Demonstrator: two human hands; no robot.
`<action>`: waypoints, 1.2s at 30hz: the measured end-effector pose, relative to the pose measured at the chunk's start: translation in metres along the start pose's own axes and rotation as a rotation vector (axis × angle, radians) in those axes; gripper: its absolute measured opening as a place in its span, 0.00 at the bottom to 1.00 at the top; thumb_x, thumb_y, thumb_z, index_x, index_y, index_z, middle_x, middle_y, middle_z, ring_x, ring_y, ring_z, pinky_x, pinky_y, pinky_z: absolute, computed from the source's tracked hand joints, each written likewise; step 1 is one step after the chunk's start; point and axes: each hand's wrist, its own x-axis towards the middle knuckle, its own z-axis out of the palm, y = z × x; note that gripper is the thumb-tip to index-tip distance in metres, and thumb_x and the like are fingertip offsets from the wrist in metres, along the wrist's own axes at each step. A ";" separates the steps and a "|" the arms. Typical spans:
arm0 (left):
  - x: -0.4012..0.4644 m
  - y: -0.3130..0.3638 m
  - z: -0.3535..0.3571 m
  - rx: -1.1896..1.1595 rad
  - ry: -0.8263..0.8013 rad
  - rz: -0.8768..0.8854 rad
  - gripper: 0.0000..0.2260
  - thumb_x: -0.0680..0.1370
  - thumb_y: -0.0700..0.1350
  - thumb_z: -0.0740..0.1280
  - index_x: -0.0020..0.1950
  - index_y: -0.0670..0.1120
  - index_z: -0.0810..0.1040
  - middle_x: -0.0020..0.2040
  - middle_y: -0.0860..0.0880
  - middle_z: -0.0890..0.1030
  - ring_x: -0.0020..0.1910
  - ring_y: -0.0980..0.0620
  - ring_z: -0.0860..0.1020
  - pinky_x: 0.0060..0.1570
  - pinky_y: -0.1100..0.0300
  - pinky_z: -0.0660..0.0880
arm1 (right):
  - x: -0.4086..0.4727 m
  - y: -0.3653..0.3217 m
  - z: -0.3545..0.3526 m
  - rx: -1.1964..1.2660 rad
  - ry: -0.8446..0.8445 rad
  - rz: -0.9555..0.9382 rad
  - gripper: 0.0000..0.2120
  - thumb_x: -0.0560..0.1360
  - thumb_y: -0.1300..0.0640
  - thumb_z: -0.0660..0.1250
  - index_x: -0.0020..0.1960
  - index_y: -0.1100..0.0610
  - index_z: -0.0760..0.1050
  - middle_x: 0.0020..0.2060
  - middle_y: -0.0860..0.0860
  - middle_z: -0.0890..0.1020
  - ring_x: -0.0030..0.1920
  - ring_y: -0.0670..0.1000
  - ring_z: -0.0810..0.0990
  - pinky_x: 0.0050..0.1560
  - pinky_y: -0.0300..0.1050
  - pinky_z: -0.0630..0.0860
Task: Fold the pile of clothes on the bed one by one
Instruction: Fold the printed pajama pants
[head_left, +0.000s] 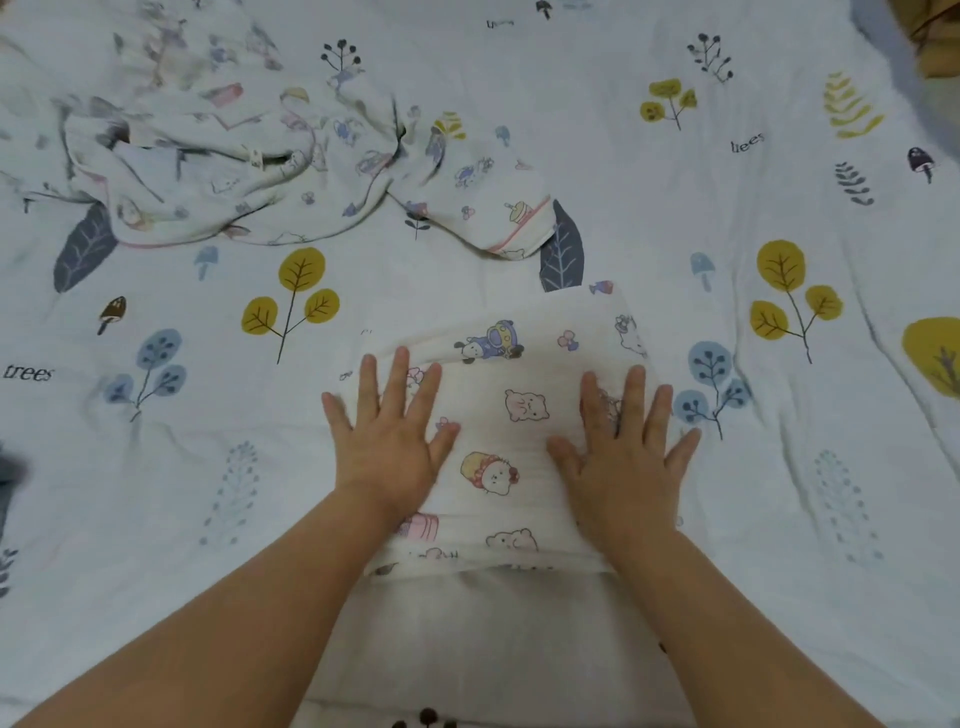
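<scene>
hands flat, left hand (387, 441) and right hand (621, 447) press fingers spread on folded garment (511, 410), unfolded pile (218, 161) beyond

Crumpled clothes (249, 166) crowd far left; bedsheet (727, 493) probably open right.

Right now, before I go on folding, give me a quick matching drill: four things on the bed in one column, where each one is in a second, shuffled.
Things:
1. left hand
2. right hand
3. folded cloth
4. crumpled clothes

Places or states:
A. unfolded heap, far left of the bedsheet
B. flat on the cloth's right side
C. flat on the cloth's left side
D. near centre, under both hands

Pairs: 1-C, 2-B, 3-D, 4-A
</scene>
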 end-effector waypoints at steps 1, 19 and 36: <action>0.003 -0.001 0.003 0.014 -0.047 -0.014 0.27 0.78 0.62 0.38 0.73 0.57 0.31 0.74 0.50 0.29 0.73 0.44 0.30 0.69 0.37 0.39 | 0.003 0.002 0.007 0.008 -0.005 -0.001 0.33 0.77 0.35 0.42 0.70 0.45 0.25 0.67 0.50 0.24 0.73 0.57 0.29 0.70 0.63 0.33; -0.028 -0.017 -0.024 -1.066 0.021 -0.521 0.20 0.74 0.48 0.68 0.61 0.45 0.65 0.45 0.50 0.79 0.49 0.46 0.78 0.51 0.52 0.75 | 0.007 0.028 -0.031 0.577 -0.058 0.275 0.29 0.72 0.47 0.68 0.65 0.61 0.63 0.57 0.58 0.76 0.54 0.58 0.75 0.52 0.49 0.73; -0.137 -0.068 -0.154 -1.315 0.221 -0.391 0.11 0.72 0.45 0.71 0.47 0.53 0.70 0.45 0.48 0.80 0.44 0.47 0.80 0.49 0.48 0.77 | -0.092 -0.057 -0.162 0.779 0.053 -0.130 0.07 0.71 0.56 0.70 0.43 0.50 0.71 0.36 0.47 0.79 0.37 0.48 0.78 0.32 0.43 0.73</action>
